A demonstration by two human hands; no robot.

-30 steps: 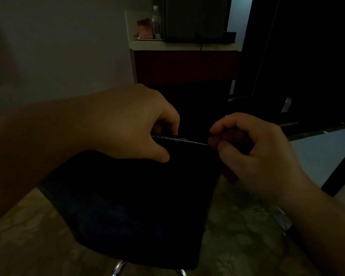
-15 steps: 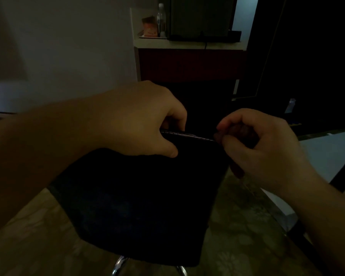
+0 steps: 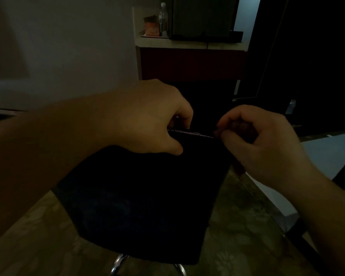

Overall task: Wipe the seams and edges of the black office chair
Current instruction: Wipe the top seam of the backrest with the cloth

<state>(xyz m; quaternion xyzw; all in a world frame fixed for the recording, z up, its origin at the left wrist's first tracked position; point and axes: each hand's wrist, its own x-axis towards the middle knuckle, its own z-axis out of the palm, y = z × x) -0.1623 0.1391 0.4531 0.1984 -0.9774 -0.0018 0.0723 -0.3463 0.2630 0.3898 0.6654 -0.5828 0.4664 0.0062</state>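
The room is dim. The black office chair [image 3: 147,206] fills the centre, its backrest top edge running between my hands. My left hand [image 3: 147,120] grips that top edge, fingers curled over the far side and thumb on the near face. My right hand [image 3: 255,144] holds a small dark reddish cloth [image 3: 237,126] bunched in its curled fingers, pressed against the right end of the top edge. Part of the cloth hangs below the hand. The chair's seat is hidden behind the backrest.
Chrome chair legs [image 3: 118,263] show at the bottom over a patterned floor [image 3: 247,236]. A counter [image 3: 187,44] with a bottle [image 3: 163,18] and a dark screen stands behind. A white wall is at left and a pale surface [image 3: 327,154] at right.
Both hands keep their hold on the chair's top edge and on the cloth. The view has shifted slightly; the hands' positions relative to the chair look unchanged.
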